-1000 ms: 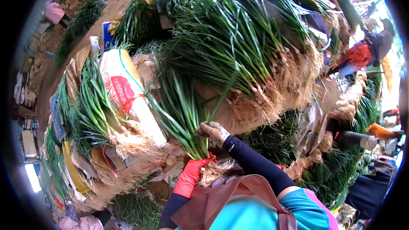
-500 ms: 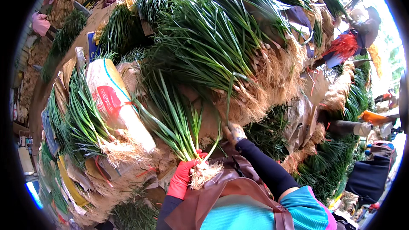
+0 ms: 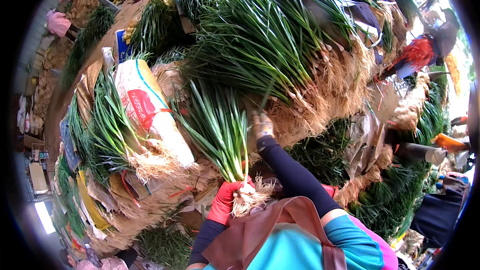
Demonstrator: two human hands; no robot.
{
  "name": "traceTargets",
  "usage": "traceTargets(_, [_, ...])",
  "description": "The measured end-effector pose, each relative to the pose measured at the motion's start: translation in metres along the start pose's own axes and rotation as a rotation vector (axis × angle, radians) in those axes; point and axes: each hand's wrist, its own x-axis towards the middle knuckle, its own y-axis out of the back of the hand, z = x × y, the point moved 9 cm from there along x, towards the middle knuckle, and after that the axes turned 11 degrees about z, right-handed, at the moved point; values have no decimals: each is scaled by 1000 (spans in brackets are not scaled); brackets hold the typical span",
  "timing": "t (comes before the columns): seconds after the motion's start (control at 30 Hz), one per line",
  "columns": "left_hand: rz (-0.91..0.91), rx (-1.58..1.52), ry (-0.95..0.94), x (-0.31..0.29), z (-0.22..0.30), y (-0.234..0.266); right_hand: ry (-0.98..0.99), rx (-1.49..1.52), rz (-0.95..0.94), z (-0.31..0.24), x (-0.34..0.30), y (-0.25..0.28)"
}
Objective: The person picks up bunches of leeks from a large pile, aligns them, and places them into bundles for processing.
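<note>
My left hand [image 3: 227, 201], in a red glove, grips a small bunch of spring onions [image 3: 220, 142] low on the stems. Their pale bulbs and stringy roots [image 3: 252, 197] stick out by the glove, and the long green leaves point away from me. Right of those leaves is my right hand [image 3: 263, 125], in a pale stained glove below a dark sleeve. Its fingers look closed on one thin green leaf [image 3: 268, 92], which is blurred. Just beyond lies a large heap of spring onions [image 3: 255, 45], its roots [image 3: 320, 97] hanging toward me.
A white sack with a red print [image 3: 150, 110] lies left, beside a smaller bunch of spring onions [image 3: 112, 120]. A crumpled brown bag [image 3: 362, 142] and more greens [image 3: 395, 197] are on the right. One person in pink [image 3: 58, 23] is far left; another [image 3: 445, 35] is far right.
My right hand has moved away from my body, the strand with it. The bunch in my left hand has gathered closer together and its roots have turned. The whole view has shifted slightly.
</note>
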Motion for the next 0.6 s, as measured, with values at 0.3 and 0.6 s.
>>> traceTargets(0.3, [-332, -401, -532, -51, 65, -74, 590, -1284, -763, 70, -18, 57])
traceTargets(0.6, [-445, -462, -376, -8, 107, -115, 722, -912, 416, -135, 64, 179])
